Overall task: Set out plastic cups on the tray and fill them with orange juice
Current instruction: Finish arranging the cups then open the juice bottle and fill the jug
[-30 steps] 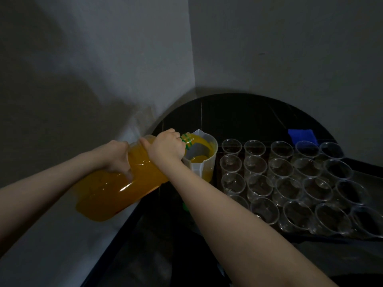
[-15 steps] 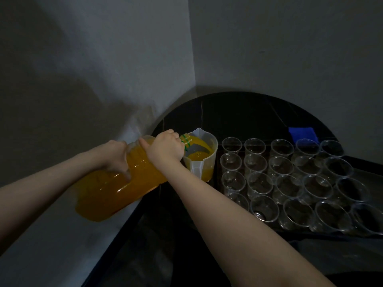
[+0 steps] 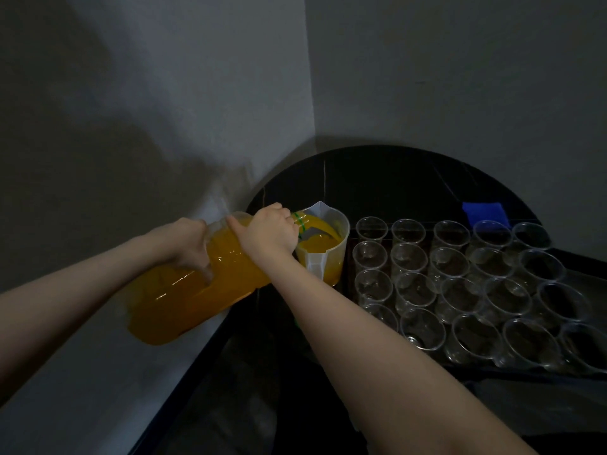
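I see the jug [image 3: 323,247] on the table [image 3: 387,178], just left of the tray [image 3: 584,261]. The cups [image 3: 456,280] stand in rows on the tray. The tilted bottle [image 3: 197,287] lies left of the jug, its mouth over it. A cloth [image 3: 485,213] lies behind the cups.

Dim, grainy; soft wall shadows; wide-angle bending at edges.

Juice level in jug [image 3: 323,246] rose (bottle [image 3: 197,284] tipped slightly more).
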